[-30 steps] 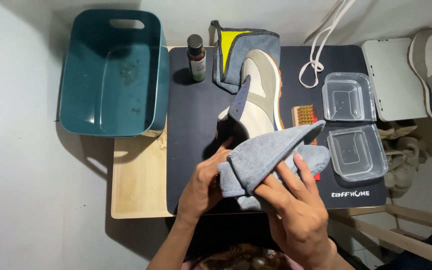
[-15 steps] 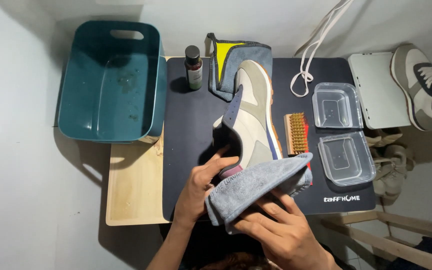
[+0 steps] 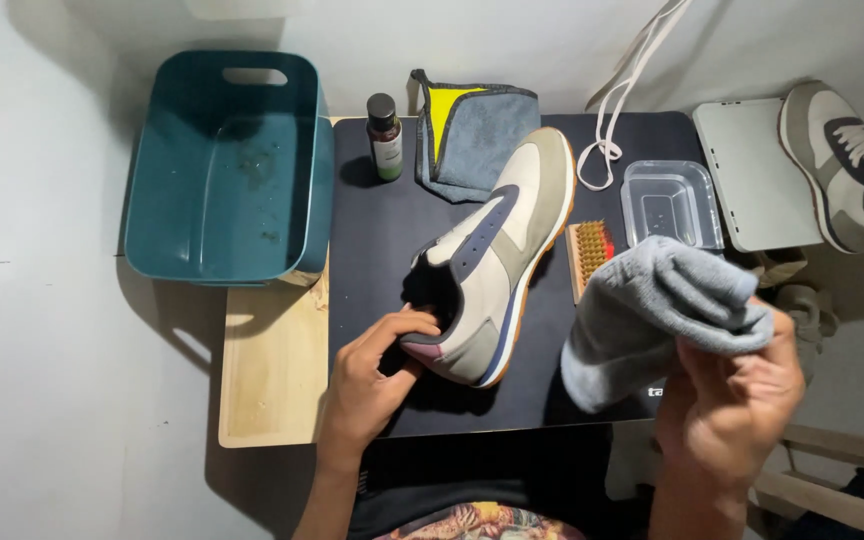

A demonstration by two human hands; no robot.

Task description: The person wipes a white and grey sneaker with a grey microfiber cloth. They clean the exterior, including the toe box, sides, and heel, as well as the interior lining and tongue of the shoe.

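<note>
Beside the left hand (image 3: 372,375), whose fingers grip the stiff sneaker (image 3: 492,265) heel, right-hand (image 3: 732,400) fingers pinch a soft, light grey cloth (image 3: 652,310).

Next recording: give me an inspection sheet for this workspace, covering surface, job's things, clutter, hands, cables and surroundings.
Surface: black rectangular mat lying over a pale wooden board.
Job's things: cream, grey and navy sneaker on its side on the mat; grey microfibre cloth lifted clear of it.
Clutter: small dark bottle, folded grey-and-yellow cloth, wooden brush with orange bristles, clear plastic tub, teal plastic basin.
Hands: left hand has its grip on the sneaker's heel; right hand holds the grey cloth.
Cables: nothing seen; only a white shoelace.
Surroundings: white lid, second sneaker, white wall.
</note>
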